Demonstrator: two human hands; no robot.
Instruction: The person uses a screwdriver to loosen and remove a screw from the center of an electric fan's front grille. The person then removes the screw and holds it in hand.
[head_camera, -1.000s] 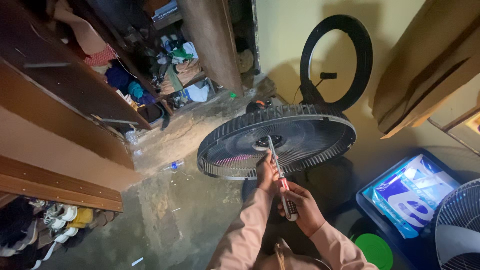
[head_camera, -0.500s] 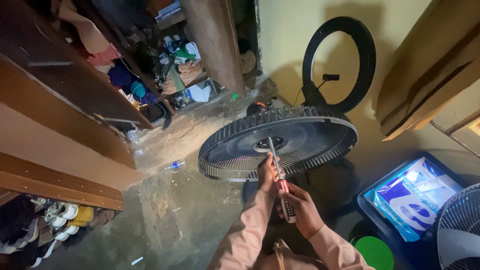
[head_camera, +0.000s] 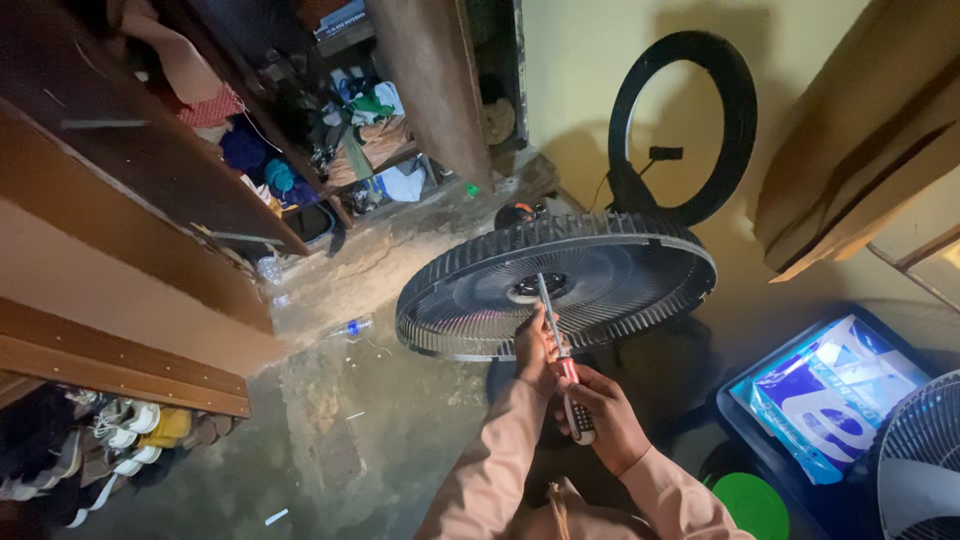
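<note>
At the centre of the frame a round black plastic fan grille (head_camera: 610, 275) lies tilted, its ribbed rim running from mid-left to right of centre, with bare concrete floor (head_camera: 340, 440) open to its lower left and only a narrow gap between its upper edge and the yellow wall. A long screwdriver with a steel shaft and a red-and-white handle (head_camera: 562, 362) slants from the lower centre up to the dark hub in the middle of the grille, where its tip rests. The right hand (head_camera: 605, 415) is wrapped tight round the handle, fingers curled closed on it; the left hand (head_camera: 535, 350) sits just above, at the near rim of the grille, its fingers pinched narrowly about the shaft. Both wrists come out of pale pink sleeves at the bottom edge. One black ring-shaped lamp (head_camera: 683, 125) leans on the wall just behind the grille. At the right edge lies one blue-and-white printed plastic bag (head_camera: 830, 395), one green round lid (head_camera: 750, 500) below it, and part of a second, paler fan grille (head_camera: 920, 460) in the lower right corner. One clear plastic bottle (head_camera: 348, 327) lies on the floor left of the grille, and wooden shelving (head_camera: 130, 180) closes the left side.
</note>
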